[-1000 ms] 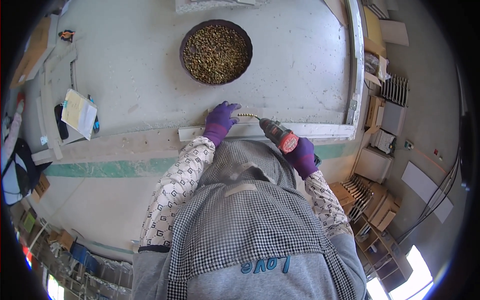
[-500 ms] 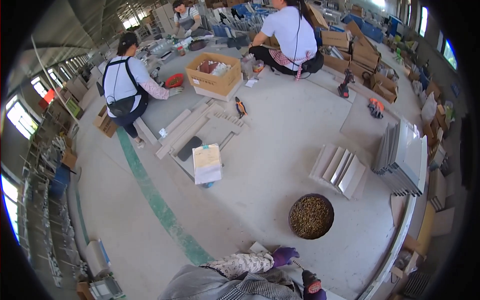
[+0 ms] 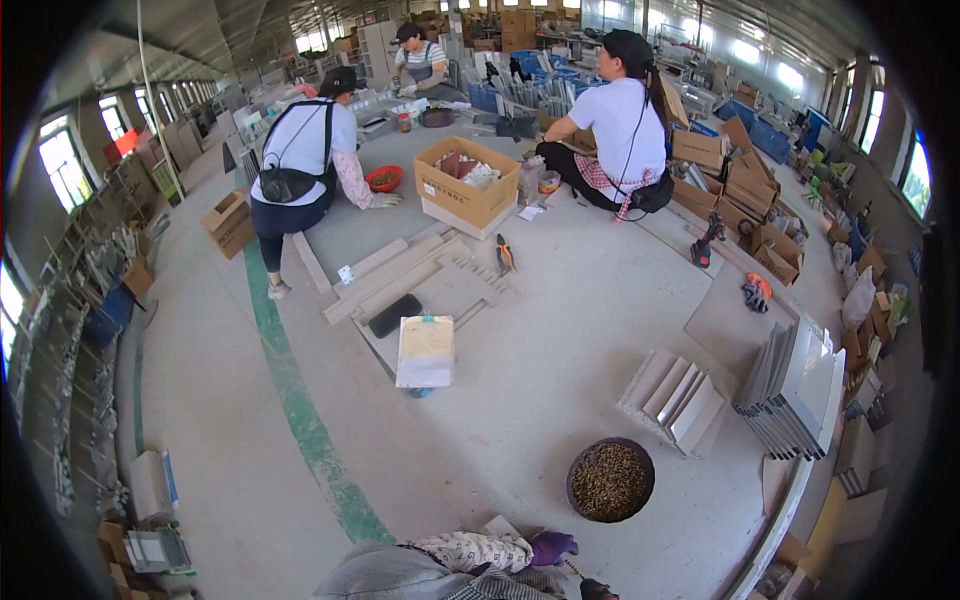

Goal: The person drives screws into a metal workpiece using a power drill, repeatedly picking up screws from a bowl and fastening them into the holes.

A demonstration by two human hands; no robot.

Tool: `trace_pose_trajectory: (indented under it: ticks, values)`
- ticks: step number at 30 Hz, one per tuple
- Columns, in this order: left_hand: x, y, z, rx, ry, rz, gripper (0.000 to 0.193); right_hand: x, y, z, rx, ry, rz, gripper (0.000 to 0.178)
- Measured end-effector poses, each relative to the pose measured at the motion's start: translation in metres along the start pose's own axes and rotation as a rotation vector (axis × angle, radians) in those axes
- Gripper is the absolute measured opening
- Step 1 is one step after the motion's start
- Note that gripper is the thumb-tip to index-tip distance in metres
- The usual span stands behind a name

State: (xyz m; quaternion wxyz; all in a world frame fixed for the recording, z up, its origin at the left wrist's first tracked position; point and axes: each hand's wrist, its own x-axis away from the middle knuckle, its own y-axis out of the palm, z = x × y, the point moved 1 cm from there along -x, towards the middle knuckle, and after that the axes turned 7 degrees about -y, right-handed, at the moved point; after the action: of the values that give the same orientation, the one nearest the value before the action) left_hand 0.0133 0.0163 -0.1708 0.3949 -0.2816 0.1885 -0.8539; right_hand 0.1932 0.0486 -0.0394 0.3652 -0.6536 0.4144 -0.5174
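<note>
My left hand [image 3: 552,548], in a purple glove below a pale patterned sleeve, is at the lower edge with its fingers drawn together. Whatever they grip is too small to make out. Just right of the fingertips a thin bit [image 3: 573,568] slants up from a dark power drill [image 3: 598,590], which the lower edge cuts off. My right hand lies outside the picture. A light flat piece [image 3: 499,526] shows behind my left wrist. Ahead and to the right, a round dark bowl [image 3: 610,480] holds many small brass-coloured pieces.
Pale panels [image 3: 675,402] and a stack of grey metal profiles [image 3: 795,390] stand to the right. A clipboard with papers [image 3: 425,352], pliers [image 3: 505,255] and a cardboard box [image 3: 467,185] lie farther ahead. Several people sit working beyond; another drill [image 3: 708,240] rests at right.
The view has tilted up, so more of the far hall shows and my arms sit lower. The drill has mostly slipped below the edge, and my right hand has gone out of view.
</note>
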Motion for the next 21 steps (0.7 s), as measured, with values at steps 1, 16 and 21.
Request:
trace_pose_trajectory:
  ticks: [1,16,21]
  values:
    - [0.000,-0.001,0.000,0.008,-0.019,-0.014,0.048,-0.002,0.000,0.000,0.001,-0.011,0.006,0.046]
    - [0.005,-0.009,0.004,0.010,0.034,0.005,0.049,-0.019,0.005,-0.006,-0.030,-0.148,0.104,0.046]
    - [0.000,-0.014,0.002,0.000,0.012,-0.011,0.049,-0.012,0.005,0.006,-0.028,-0.156,0.138,0.045]
